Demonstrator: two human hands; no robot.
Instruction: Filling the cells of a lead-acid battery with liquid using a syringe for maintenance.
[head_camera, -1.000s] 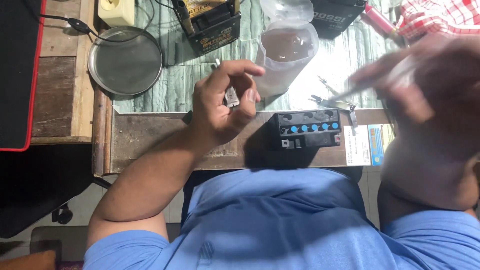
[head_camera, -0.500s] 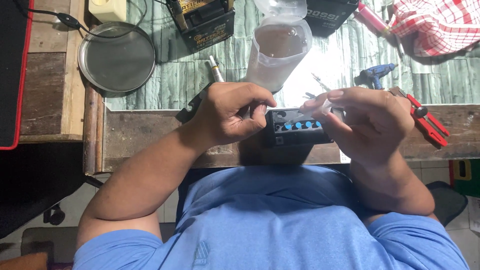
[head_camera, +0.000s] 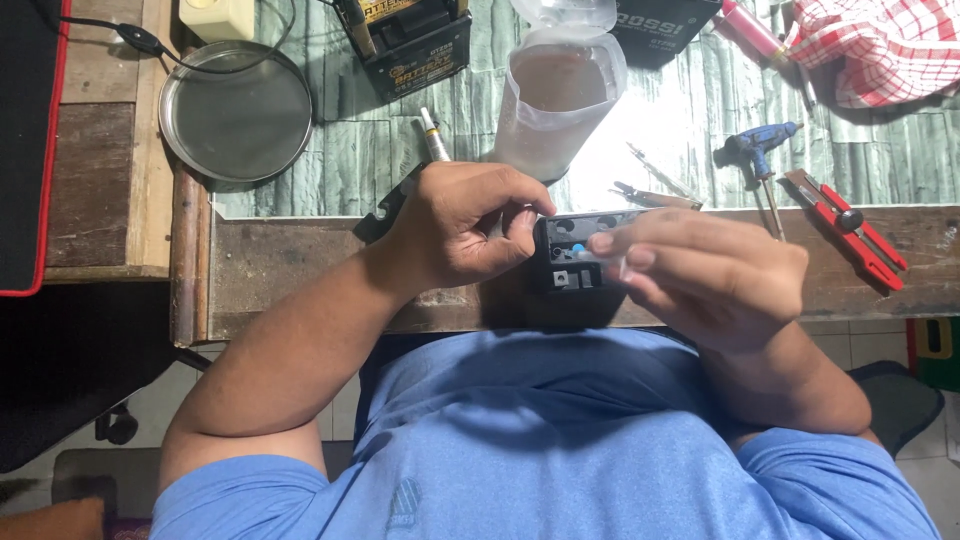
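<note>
A small black battery (head_camera: 566, 272) with a row of blue caps (head_camera: 578, 248) on top sits on the worn wooden bench edge (head_camera: 290, 262) in front of me. My left hand (head_camera: 468, 225) is curled against the battery's left end, thumb and fingers pinching its corner. My right hand (head_camera: 712, 275) covers the battery's right half. Its fingertips pinch a thin clear tube (head_camera: 622, 262) just over the blue caps. What lies under my right palm is hidden.
A clear plastic jug (head_camera: 560, 95) of liquid stands right behind the battery. There is a round metal dish (head_camera: 235, 110) at the back left and a larger black battery (head_camera: 415, 40) at the top. On the right lie pliers (head_camera: 655, 192), a blue-handled tool (head_camera: 760, 145), a red utility knife (head_camera: 850, 235) and a red checked cloth (head_camera: 880, 45).
My left hand dropped from mid-air onto the battery's left end. My right hand swung in from the right with the clear tube and now rests over the blue caps.
</note>
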